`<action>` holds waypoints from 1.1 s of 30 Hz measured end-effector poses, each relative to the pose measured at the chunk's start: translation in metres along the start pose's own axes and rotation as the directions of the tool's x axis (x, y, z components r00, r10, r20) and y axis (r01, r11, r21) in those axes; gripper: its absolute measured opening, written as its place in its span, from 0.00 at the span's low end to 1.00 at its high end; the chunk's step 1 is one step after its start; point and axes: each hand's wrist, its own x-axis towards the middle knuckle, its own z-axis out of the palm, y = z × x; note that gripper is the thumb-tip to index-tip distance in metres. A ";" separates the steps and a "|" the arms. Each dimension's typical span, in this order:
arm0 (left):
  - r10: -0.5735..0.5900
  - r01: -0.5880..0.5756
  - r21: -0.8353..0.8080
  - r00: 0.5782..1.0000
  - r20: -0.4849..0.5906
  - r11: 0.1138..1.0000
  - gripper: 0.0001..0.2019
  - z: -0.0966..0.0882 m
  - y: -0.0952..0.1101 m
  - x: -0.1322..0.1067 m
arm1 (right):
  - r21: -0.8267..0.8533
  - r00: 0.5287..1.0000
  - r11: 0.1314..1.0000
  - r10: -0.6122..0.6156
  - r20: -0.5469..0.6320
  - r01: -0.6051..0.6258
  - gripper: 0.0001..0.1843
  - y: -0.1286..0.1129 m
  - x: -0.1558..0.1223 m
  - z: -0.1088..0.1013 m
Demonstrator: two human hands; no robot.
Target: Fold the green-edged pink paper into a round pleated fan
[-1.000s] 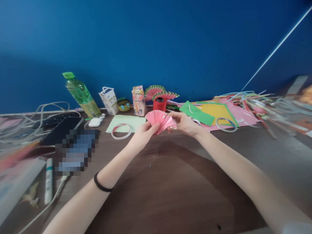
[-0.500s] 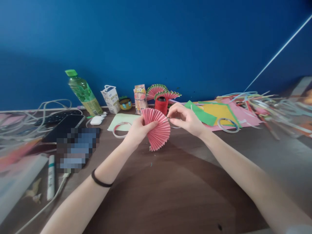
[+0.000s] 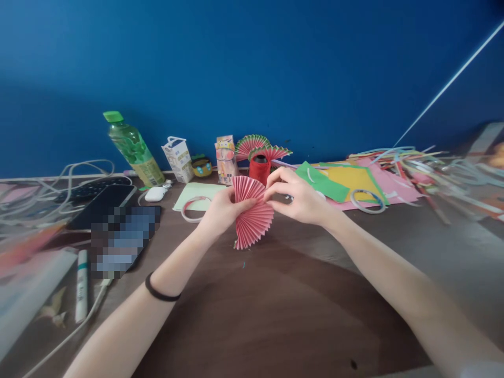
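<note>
My left hand (image 3: 221, 214) pinches a pink pleated paper fan (image 3: 254, 226) near its left side, thumb lying across the folds. The fan is spread wide above the table. My right hand (image 3: 293, 197) is at the fan's right edge, thumb and index fingertips close together against the folds. Whatever sits between those fingertips is too small to make out. Just behind the hands stand a red roll (image 3: 260, 169) and green-edged pink paper fans (image 3: 252, 146).
Coloured paper sheets (image 3: 364, 184) and a tape roll (image 3: 368, 201) lie to the right, beside a heap of thin strips (image 3: 429, 170). Another tape roll (image 3: 192, 216) is left of the fan. A green bottle (image 3: 136, 149), a carton (image 3: 179, 160), a phone (image 3: 132, 241) and a marker (image 3: 81, 286) stand or lie leftward.
My right hand has moved left, bringing its fingertips from just beside the fan onto its right edge. The fan has turned slightly in my left hand.
</note>
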 end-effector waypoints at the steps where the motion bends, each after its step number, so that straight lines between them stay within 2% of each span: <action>1: 0.002 -0.002 0.013 1.000 0.013 1.000 0.13 -0.001 0.001 0.000 | -0.022 1.000 1.000 -0.009 0.011 0.009 0.04 -0.001 0.000 -0.001; 6: -0.025 0.022 0.045 0.997 0.067 0.999 0.15 -0.003 0.001 0.001 | -0.141 0.992 0.986 -0.074 0.103 0.088 0.05 -0.005 0.002 -0.002; 12: -0.051 0.047 0.043 0.994 0.095 0.998 0.15 -0.002 -0.002 0.003 | -0.222 0.986 0.964 -0.119 0.120 0.143 0.08 -0.007 0.002 0.001; 16: -0.083 0.090 -0.053 0.990 0.116 0.995 0.16 -0.004 -0.010 0.006 | -0.218 0.987 0.966 -0.116 0.112 0.138 0.08 -0.006 0.001 0.003; 20: -0.135 0.182 -0.186 0.961 0.240 0.966 0.17 -0.008 -0.013 0.008 | -0.207 0.991 0.973 -0.088 0.097 0.106 0.08 -0.003 0.001 0.004; 22: -0.176 0.239 -0.210 0.944 0.279 0.948 0.14 -0.010 -0.010 0.008 | -0.194 0.993 0.977 -0.073 0.093 0.090 0.08 -0.001 0.001 0.004; 27: -0.233 0.261 -0.147 0.955 0.183 0.954 0.03 -0.009 0.000 0.005 | -0.188 0.992 0.981 -0.036 0.118 0.057 0.08 0.000 0.000 0.004; 33: -0.231 0.247 -0.101 0.961 0.150 0.964 0.03 -0.009 0.001 0.006 | -0.155 0.991 0.986 -0.044 0.130 0.064 0.07 -0.002 0.000 0.003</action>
